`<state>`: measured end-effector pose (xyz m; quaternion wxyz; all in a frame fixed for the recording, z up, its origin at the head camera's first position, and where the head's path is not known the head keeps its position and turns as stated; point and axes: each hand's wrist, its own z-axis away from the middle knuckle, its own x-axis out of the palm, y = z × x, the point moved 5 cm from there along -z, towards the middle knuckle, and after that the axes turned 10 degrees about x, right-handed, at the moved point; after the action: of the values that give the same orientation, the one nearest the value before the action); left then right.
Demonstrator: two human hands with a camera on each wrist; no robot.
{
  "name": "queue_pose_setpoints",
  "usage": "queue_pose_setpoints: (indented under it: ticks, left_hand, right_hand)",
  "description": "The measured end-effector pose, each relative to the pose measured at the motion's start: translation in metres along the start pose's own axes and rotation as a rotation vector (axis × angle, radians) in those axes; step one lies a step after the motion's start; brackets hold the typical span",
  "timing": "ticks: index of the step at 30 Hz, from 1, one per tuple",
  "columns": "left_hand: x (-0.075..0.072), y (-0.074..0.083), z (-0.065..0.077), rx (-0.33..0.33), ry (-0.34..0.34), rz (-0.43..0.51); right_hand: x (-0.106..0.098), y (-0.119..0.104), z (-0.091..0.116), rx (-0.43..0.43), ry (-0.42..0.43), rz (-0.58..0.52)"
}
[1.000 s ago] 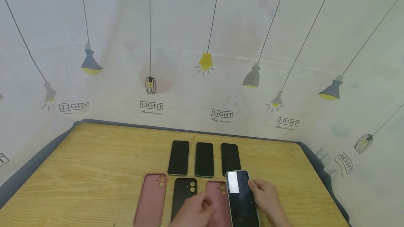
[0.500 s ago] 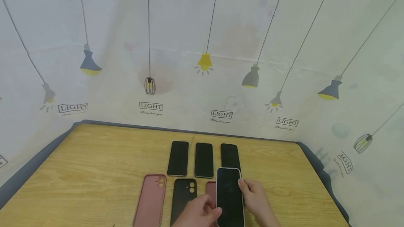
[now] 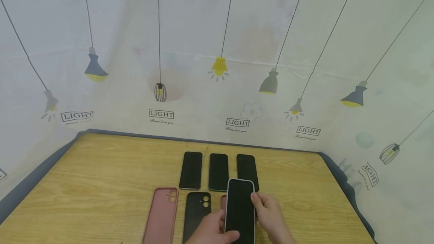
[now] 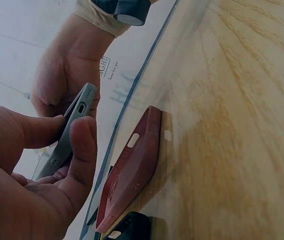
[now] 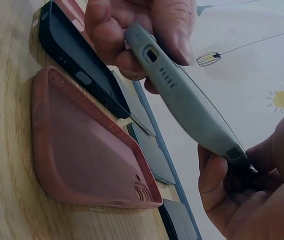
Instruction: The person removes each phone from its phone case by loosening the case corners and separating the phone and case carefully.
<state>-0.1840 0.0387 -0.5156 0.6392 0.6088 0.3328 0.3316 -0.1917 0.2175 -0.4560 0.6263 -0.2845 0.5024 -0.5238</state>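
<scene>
A phone [image 3: 240,210] in a pale grey-green case [image 5: 182,95] is held raised above the table by both hands, its dark screen up. My left hand [image 3: 214,229] pinches its near left corner, thumb on the screen side and fingers beneath. On the far right edge, my right hand [image 3: 271,214] grips it with the thumb along the side. Below the phone lies a pink phone case [image 5: 92,140], mostly covered by it in the head view. A black phone case [image 3: 196,210] lies left of that, partly behind my left hand.
Another pink phone case [image 3: 161,214] lies farther left. Three dark phones, a left one [image 3: 191,170], a middle one [image 3: 218,171] and a right one [image 3: 247,166], form a row behind the cases. A lamp-printed cloth [image 3: 190,48] hangs behind the wooden table [image 3: 101,183].
The right hand has brought the phone leftward over the right pink case. My left thumb has come onto the phone's screen side, and the left hand now grips it too.
</scene>
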Motion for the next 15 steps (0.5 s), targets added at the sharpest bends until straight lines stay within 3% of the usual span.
queue_pose_setpoints:
  ticks: [6, 11, 15]
  left_hand:
    - [-0.001, 0.025, 0.009, -0.032, 0.014, -0.074]
    - [-0.002, 0.031, 0.012, 0.005, 0.044, -0.093]
    - [-0.002, 0.030, 0.013, -0.004, 0.060, -0.094]
  right_hand:
    - [0.002, 0.000, 0.002, -0.036, -0.019, 0.013]
    - [0.002, 0.002, 0.001, -0.042, -0.030, 0.021]
    - [0.002, 0.005, -0.002, -0.024, -0.053, 0.021]
